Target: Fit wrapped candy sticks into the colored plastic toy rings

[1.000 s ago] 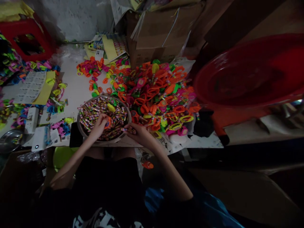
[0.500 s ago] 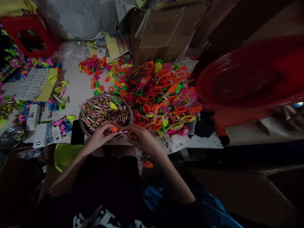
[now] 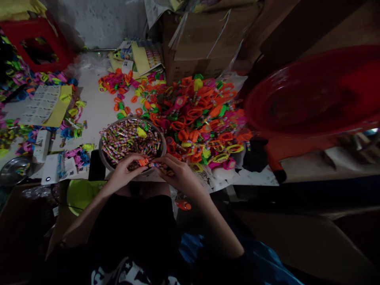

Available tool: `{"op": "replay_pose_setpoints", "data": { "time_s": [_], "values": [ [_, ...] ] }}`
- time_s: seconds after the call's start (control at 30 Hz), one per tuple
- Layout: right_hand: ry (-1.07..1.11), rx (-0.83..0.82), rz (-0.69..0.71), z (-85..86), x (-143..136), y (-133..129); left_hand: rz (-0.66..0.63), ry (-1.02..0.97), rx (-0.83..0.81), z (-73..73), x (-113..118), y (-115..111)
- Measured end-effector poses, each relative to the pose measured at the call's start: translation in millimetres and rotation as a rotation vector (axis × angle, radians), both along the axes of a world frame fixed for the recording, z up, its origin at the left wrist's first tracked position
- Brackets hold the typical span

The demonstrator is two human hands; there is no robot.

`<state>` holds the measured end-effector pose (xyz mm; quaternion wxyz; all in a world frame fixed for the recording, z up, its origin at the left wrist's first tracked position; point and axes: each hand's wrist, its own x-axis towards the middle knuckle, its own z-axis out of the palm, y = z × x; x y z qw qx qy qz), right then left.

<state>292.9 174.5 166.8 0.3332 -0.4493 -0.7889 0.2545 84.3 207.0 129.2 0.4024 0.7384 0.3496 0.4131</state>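
Over the near rim of a metal bowl [image 3: 163, 148] full of small wrapped candies [image 3: 118, 138], my left hand [image 3: 126, 170] pinches a small orange plastic piece [image 3: 143, 162]. My right hand [image 3: 175, 170] holds a small wrapped candy [image 3: 154, 165] between thumb and fingers, its end close to the orange piece. Whether the two touch is too small to tell. Just right of the bowl lies a large heap of orange, pink, green and yellow plastic watches [image 3: 196, 114].
A cardboard box [image 3: 204, 43] stands behind the heap. A large red basin [image 3: 314, 91] is at the right. Further left are a sticker sheet [image 3: 41, 103], a white phone [image 3: 51, 169], a small metal bowl [image 3: 15, 171] and a red stool [image 3: 35, 43].
My left hand has shifted very slightly, and more of the orange piece shows between the hands. The right hand still holds the candy.
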Motion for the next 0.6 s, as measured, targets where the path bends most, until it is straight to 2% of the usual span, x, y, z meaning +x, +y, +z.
{"op": "replay_pose_setpoints", "data": {
  "time_s": [0.17,0.3,0.43,0.6],
  "values": [
    [0.005,0.013,0.01,-0.6,0,-1,-0.033,0.013,0.08,7.1,0,-2],
    [0.038,0.054,0.021,-1.0,0,-3,-0.059,0.106,0.152,12.6,-1,-5],
    [0.047,0.099,0.001,-0.7,-2,-5,-0.027,0.189,0.195,15.6,0,-7],
    [0.053,0.069,-0.008,-0.2,-5,-6,-0.021,0.24,0.222,16.2,2,-9]
  ]
}}
